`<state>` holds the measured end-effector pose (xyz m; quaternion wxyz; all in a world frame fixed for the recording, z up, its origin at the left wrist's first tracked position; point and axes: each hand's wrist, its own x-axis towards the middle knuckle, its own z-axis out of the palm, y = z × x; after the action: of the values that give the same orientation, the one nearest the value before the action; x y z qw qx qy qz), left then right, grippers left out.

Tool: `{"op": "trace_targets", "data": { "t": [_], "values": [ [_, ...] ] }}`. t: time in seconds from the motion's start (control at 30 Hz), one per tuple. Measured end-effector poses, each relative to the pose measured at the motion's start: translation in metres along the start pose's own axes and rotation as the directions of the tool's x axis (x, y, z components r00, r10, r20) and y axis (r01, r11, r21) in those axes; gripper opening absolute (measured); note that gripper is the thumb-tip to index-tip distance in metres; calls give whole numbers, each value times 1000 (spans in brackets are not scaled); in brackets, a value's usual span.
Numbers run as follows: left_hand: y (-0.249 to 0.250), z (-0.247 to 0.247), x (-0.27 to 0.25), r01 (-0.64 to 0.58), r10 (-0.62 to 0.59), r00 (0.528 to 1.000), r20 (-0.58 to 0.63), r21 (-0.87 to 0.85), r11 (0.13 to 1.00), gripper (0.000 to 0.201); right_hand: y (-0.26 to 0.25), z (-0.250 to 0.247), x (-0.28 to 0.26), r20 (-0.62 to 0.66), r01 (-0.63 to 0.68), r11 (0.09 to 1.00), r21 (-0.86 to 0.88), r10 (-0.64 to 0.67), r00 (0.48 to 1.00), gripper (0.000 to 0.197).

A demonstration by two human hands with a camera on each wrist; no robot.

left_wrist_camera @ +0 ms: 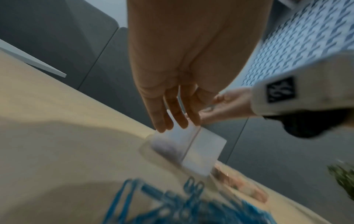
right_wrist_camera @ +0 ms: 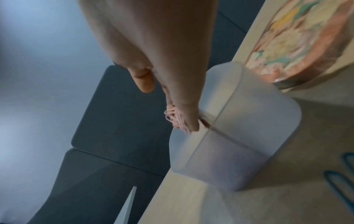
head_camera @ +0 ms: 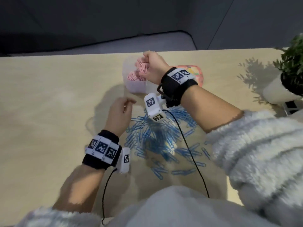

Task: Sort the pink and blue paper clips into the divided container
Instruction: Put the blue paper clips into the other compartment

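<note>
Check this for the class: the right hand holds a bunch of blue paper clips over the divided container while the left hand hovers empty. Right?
One mistake: the clips in the right hand are pink paper clips, not blue, as the head view shows. It does hold them over the divided container, and the left hand hovers empty.

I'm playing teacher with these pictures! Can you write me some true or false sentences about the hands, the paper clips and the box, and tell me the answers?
1. The right hand holds a bunch of pink paper clips over the divided container. True.
2. The blue paper clips are all in the container. False: they lie in a heap on the table.
3. The left hand holds blue clips. False: it holds nothing, its fingers relaxed.
4. Pink clips already lie in one compartment. True.
5. A potted plant stands at the table's right edge. True.
</note>
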<state>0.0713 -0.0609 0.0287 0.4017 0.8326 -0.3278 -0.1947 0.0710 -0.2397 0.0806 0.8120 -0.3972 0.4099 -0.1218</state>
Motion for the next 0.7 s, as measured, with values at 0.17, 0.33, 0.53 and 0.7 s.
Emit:
{"op": "trace_targets", "data": {
  "t": [0.17, 0.33, 0.53, 0.7],
  "values": [
    [-15, 13, -31, 40, -73, 963, 260, 131, 991, 16, 10, 14, 5, 61, 20, 969, -246, -5, 998, 40],
    [-12, 28, -30, -101, 20, 932, 362, 205, 974, 21, 0, -23, -30, 41, 183, 972, -150, -179, 983, 16],
    [-6, 62, -30, -361, 153, 848, 507, 341, 868, 30, 44, -132, -84, -25, 182, 793, -581, -240, 970, 21],
    [-6, 83, -37, -499, 144, 786, 601, 479, 722, 49, 112, -185, -91, 57, 139, 360, -923, -230, 972, 26]
  ]
}}
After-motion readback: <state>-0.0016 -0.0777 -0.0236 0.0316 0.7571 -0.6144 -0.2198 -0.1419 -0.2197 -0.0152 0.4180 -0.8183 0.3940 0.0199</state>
